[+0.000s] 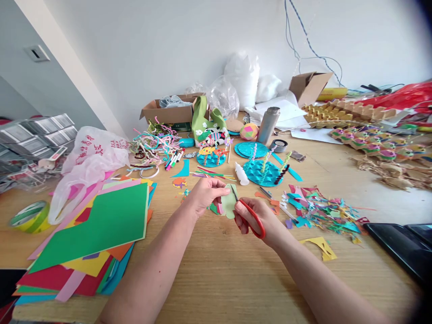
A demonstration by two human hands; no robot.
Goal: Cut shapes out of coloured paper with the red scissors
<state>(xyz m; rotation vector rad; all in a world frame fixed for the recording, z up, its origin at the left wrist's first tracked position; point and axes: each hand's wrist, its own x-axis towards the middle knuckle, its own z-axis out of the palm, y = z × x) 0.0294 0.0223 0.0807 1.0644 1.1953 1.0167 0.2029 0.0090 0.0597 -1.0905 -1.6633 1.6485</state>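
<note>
My left hand pinches a small piece of pale green paper above the middle of the table. Red-handled scissors are gripped in my right hand, their blades against the paper's upper right part. Just beyond lie a white animal-shaped cutout and several thin coloured paper strips. Behind these stand a blue disc with twisted pipe cleaners and another blue disc bearing colourful paper animals. An orange and purple fish-like cutout rests left of my left hand.
Stacked coloured paper spreads over the left side, near a roll of tape. Paper scraps are heaped at right, beside a black device. A metal bottle, tangled pipe cleaners and egg cartons stand farther back.
</note>
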